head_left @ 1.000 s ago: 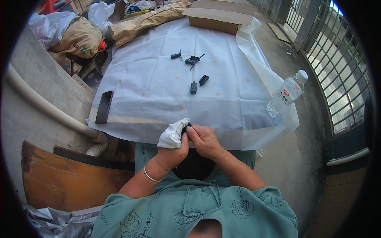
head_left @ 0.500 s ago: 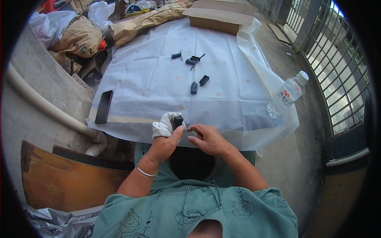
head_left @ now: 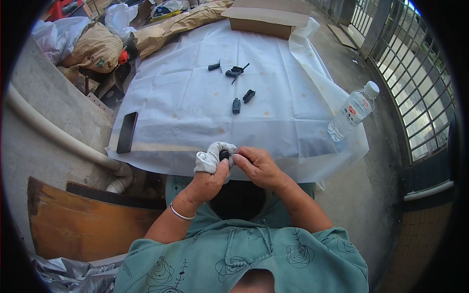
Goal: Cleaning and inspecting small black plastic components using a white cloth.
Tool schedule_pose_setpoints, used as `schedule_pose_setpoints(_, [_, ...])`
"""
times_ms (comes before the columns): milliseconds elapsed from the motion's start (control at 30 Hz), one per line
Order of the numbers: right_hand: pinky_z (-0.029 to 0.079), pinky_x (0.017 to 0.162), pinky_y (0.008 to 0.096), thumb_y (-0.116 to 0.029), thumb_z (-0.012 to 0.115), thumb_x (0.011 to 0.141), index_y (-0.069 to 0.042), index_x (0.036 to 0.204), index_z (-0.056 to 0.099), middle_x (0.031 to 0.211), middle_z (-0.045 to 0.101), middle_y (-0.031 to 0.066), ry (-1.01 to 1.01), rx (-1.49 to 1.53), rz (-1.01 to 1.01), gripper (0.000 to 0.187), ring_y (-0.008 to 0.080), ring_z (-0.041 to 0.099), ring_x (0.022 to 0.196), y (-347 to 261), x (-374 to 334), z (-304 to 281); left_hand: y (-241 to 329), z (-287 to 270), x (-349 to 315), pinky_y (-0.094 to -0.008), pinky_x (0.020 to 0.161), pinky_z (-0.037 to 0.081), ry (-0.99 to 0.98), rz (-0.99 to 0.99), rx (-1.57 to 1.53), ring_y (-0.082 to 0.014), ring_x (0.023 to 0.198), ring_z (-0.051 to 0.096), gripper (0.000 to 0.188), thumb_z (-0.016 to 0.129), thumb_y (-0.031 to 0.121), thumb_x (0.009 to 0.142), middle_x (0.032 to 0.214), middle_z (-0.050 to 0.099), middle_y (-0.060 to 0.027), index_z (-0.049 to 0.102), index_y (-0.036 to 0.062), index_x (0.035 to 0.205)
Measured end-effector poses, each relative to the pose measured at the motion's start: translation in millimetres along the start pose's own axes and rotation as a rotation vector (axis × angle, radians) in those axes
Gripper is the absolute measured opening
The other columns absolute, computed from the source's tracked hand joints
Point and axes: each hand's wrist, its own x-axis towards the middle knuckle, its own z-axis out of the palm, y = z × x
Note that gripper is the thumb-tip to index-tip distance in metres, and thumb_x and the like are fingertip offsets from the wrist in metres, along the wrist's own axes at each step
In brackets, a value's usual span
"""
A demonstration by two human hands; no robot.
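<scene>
My left hand is closed around a bunched white cloth and a small black plastic piece, near the table's front edge. The thumb lies along the piece, and the cloth wraps its far side. My right hand meets the cloth from the right, thumb and forefinger pinched together at its edge. What sits between those fingertips is too small to make out. Farther up the table lie similar black pieces, among them an upright-lying one, a tilted one and one with thin prongs.
A white plastic sheet covers the table. A black phone lies at the left edge, a clear water bottle at the right. An open cardboard box and brown paper are at the back. Bags crowd the far left.
My right hand has come in against the cloth, its fingers now pinched at the edge. My left hand has shifted slightly right, and the cloth covers more of the black piece.
</scene>
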Motion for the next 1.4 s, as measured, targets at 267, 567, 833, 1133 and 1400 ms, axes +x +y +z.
schedule_pose_setpoints(267, [0.04, 0.057, 0.0306, -0.016, 0.048, 0.091, 0.001, 0.076, 0.053, 0.062, 0.049, 0.0095, -0.114, -0.016, 0.02, 0.023, 0.0154, 0.042, 0.057, 7.3, 2.9, 9.7, -4.0, 8.5, -0.1, -0.0319, 0.067, 0.044, 0.089, 0.241, 0.435, -0.0244, 0.074, 0.053, 0.023, 0.043, 0.002, 0.082, 0.082, 0.053, -0.0131, 0.046, -0.0001, 0.105])
schedule_pose_setpoints(567, [0.04, 0.056, 0.0362, -0.018, 0.048, 0.09, 0.002, 0.074, 0.051, 0.062, 0.05, 0.0174, -0.158, 0.24, 0.114, 0.026, 0.0263, 0.043, 0.053, 29.9, -14.6, 7.6, 3.5, -2.8, -10.2, -0.0331, 0.078, 0.046, -0.15, 0.095, 0.847, -0.0277, 0.091, 0.059, 0.042, 0.054, 0.02, 0.085, 0.102, 0.058, -0.0207, 0.045, -0.0044, 0.117])
schedule_pose_setpoints(833, [0.038, 0.053, 0.0331, -0.017, 0.054, 0.087, 0.001, 0.071, 0.049, 0.059, 0.044, 0.0125, -0.041, -0.147, -0.022, 0.025, 0.0209, 0.039, 0.052, 16.1, -15.4, -26.8, -14.5, -3.1, 107.9, -0.0367, 0.08, 0.046, 0.373, 0.281, 1.126, -0.0318, 0.092, 0.057, 0.053, 0.067, 0.035, 0.076, 0.104, 0.057, -0.021, 0.053, -0.0029, 0.111])
schedule_pose_setpoints(1133, [0.039, 0.053, 0.0316, -0.014, 0.057, 0.084, 0.0, 0.078, 0.055, 0.06, 0.047, 0.0119, 0.311, -0.229, -0.1, 0.016, 0.0222, 0.044, 0.052, 26.2, -19.3, -33.2, -46.6, -22.8, 112.9, -0.0348, 0.077, 0.047, 0.138, 0.108, 0.676, -0.028, 0.084, 0.058, 0.026, 0.058, 0.015, 0.075, 0.089, 0.06, -0.0151, 0.057, 0.0002, 0.096])
schedule_pose_setpoints(1400, [0.039, 0.053, 0.0278, -0.017, 0.06, 0.084, 0.0, 0.087, 0.058, 0.062, 0.05, 0.0085, 0.104, 0.03, 0.07, 0.017, 0.0154, 0.047, 0.054, 16.1, -2.0, -25.3, 23.6, -4.8, 33.3, -0.0272, 0.073, 0.048, -0.091, -0.047, 0.275, -0.0141, 0.081, 0.058, 0.028, 0.059, 0.007, 0.079, 0.089, 0.06, -0.0088, 0.055, -0.0002, 0.106])
